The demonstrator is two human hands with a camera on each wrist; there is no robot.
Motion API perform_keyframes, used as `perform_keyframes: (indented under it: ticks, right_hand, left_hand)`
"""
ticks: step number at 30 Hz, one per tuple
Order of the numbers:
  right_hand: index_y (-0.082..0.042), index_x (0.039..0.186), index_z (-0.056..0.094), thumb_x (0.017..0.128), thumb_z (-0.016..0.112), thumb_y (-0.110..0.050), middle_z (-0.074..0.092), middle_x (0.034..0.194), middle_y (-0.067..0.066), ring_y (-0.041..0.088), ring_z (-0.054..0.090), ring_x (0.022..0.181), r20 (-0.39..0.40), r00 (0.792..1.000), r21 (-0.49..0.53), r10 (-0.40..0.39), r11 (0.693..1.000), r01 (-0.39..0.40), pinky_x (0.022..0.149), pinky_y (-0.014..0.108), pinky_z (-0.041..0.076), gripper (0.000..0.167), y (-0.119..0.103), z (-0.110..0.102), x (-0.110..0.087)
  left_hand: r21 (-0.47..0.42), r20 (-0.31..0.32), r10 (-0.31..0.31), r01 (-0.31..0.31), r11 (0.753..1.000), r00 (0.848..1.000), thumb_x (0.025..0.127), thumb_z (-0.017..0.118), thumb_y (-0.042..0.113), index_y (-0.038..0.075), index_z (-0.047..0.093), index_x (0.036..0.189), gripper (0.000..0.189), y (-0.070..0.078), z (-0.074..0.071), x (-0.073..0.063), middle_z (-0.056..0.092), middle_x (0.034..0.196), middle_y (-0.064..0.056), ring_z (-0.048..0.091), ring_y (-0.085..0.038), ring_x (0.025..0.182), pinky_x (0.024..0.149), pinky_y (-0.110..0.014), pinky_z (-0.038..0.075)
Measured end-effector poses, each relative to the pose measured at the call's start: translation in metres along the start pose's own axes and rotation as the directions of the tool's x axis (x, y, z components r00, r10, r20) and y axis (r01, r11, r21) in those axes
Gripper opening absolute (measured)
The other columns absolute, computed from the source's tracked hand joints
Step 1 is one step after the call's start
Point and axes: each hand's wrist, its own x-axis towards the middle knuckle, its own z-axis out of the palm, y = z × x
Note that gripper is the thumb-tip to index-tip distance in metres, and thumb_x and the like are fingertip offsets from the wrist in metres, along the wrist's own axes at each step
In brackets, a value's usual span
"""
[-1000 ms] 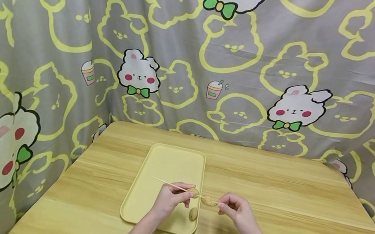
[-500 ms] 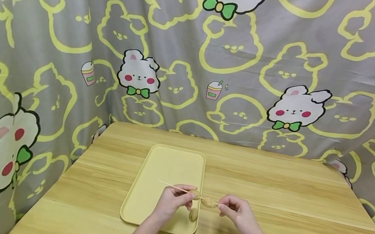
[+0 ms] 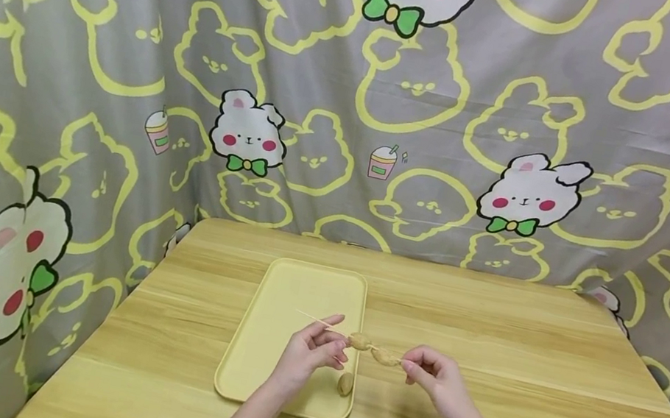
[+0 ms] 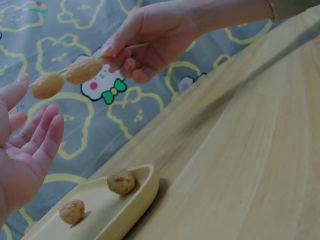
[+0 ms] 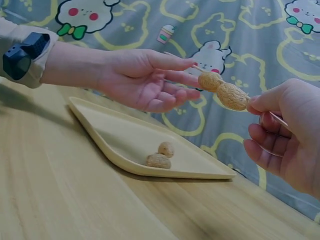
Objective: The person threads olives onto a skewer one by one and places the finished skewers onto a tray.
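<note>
2 wrinkled balls (image 3: 386,357) lined the crosswise skewer (image 3: 315,320); I saw the right hand (image 3: 437,382) pinching it beside the larger ball (image 5: 232,96), the left hand (image 3: 305,358), fingers extended, beside the smaller.

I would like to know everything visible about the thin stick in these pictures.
The stick is thin, pale and straight, and looks wooden. Two wrinkled, brown oval pieces are threaded on it, close together. Held in the air, it crosses the right rim of the tray in the head view. The right hand pinches it beside the larger piece, one end poking out. The bare part runs past the left hand; contact there is unclear.
</note>
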Motion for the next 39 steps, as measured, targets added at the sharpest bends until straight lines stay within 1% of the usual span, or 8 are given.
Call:
perform_keyframes:
  ticks: [4, 8, 16, 20, 23, 28, 34, 39]
  right_hand:
    - [0.007, 0.09, 0.058, 0.092, 0.055, -0.007, 0.056, 0.072, 0.0, 0.014, 0.055, 0.068, -0.022, 1.0, 0.003, 0.012, 1.0, -0.012, 0.065, 0.03, 0.049, 0.014, 0.001, -0.007, -0.003]
    - [0.007, 0.09, 0.058, 0.092, 0.056, -0.006, 0.055, 0.071, 0.008, 0.014, 0.055, 0.069, -0.046, 0.998, 0.003, 0.032, 0.999, -0.032, 0.065, 0.028, 0.049, 0.013, 0.003, -0.013, -0.007]
    - [0.008, 0.094, 0.059, 0.091, 0.056, -0.008, 0.055, 0.072, 0.01, 0.017, 0.056, 0.071, -0.076, 0.993, -0.023, 0.093, 0.995, -0.095, 0.067, 0.026, 0.048, 0.017, 0.004, -0.02, -0.014]
    - [0.007, 0.094, 0.059, 0.092, 0.056, -0.008, 0.055, 0.071, 0.011, 0.017, 0.055, 0.072, -0.078, 0.992, -0.029, 0.101, 0.994, -0.103, 0.068, 0.026, 0.048, 0.016, 0.004, -0.023, -0.016]
    - [0.006, 0.094, 0.059, 0.092, 0.056, -0.009, 0.055, 0.071, 0.01, 0.016, 0.056, 0.072, -0.085, 0.99, -0.036, 0.108, 0.993, -0.112, 0.068, 0.025, 0.048, 0.016, 0.004, -0.024, -0.017]
    - [0.006, 0.094, 0.059, 0.092, 0.056, -0.01, 0.055, 0.072, 0.006, 0.015, 0.055, 0.073, -0.09, 0.987, -0.045, 0.131, 0.99, -0.135, 0.069, 0.025, 0.047, 0.017, 0.005, -0.026, -0.019]
    - [0.006, 0.094, 0.059, 0.092, 0.056, -0.01, 0.056, 0.072, 0.007, 0.015, 0.056, 0.073, -0.091, 0.985, -0.049, 0.144, 0.988, -0.149, 0.069, 0.025, 0.047, 0.016, 0.007, -0.026, -0.021]
    - [0.008, 0.095, 0.058, 0.092, 0.056, -0.011, 0.056, 0.073, 0.008, 0.015, 0.056, 0.074, -0.084, 0.984, -0.055, 0.155, 0.986, -0.16, 0.069, 0.025, 0.047, 0.019, 0.009, -0.027, -0.022]
  left_hand:
    - [0.074, -0.061, -0.026, 0.03, 0.997, 0.998, 0.087, 0.059, -0.001, -0.016, 0.044, 0.123, 0.041, -0.001, -0.002, 0.0, 0.064, 0.09, -0.005, 0.061, -0.009, 0.074, 0.068, -0.023, 0.054]
    - [0.196, -0.103, -0.059, 0.079, 0.978, 0.993, 0.085, 0.061, -0.001, -0.018, 0.048, 0.118, 0.04, -0.007, -0.004, -0.001, 0.064, 0.09, -0.016, 0.061, -0.009, 0.073, 0.068, -0.025, 0.054]
    - [0.33, -0.093, -0.168, 0.189, 0.925, 0.981, 0.081, 0.067, 0.005, -0.014, 0.052, 0.117, 0.043, -0.018, -0.006, -0.007, 0.063, 0.096, -0.015, 0.059, -0.016, 0.081, 0.067, -0.026, 0.053]
    - [0.416, -0.071, -0.206, 0.217, 0.883, 0.976, 0.078, 0.07, 0.004, -0.011, 0.056, 0.114, 0.042, -0.021, -0.006, -0.009, 0.061, 0.1, -0.015, 0.058, -0.02, 0.087, 0.071, -0.027, 0.052]
    - [0.484, -0.059, -0.218, 0.219, 0.847, 0.974, 0.077, 0.071, 0.004, -0.009, 0.058, 0.113, 0.041, -0.021, -0.005, -0.01, 0.061, 0.101, -0.014, 0.057, -0.022, 0.089, 0.075, -0.029, 0.052]
    - [0.571, -0.049, -0.224, 0.212, 0.793, 0.973, 0.073, 0.072, 0.004, -0.006, 0.061, 0.109, 0.04, -0.022, -0.001, -0.01, 0.063, 0.097, -0.011, 0.055, -0.02, 0.085, 0.071, -0.029, 0.05]
    - [0.631, -0.045, -0.215, 0.195, 0.751, 0.975, 0.064, 0.071, -0.001, -0.005, 0.063, 0.104, 0.041, -0.025, 0.007, -0.009, 0.062, 0.09, -0.005, 0.049, -0.014, 0.075, 0.064, -0.024, 0.044]
    - [0.668, -0.052, -0.194, 0.179, 0.722, 0.98, 0.065, 0.072, -0.003, -0.004, 0.064, 0.102, 0.038, -0.028, 0.008, -0.008, 0.061, 0.087, -0.003, 0.047, -0.013, 0.073, 0.063, -0.024, 0.043]
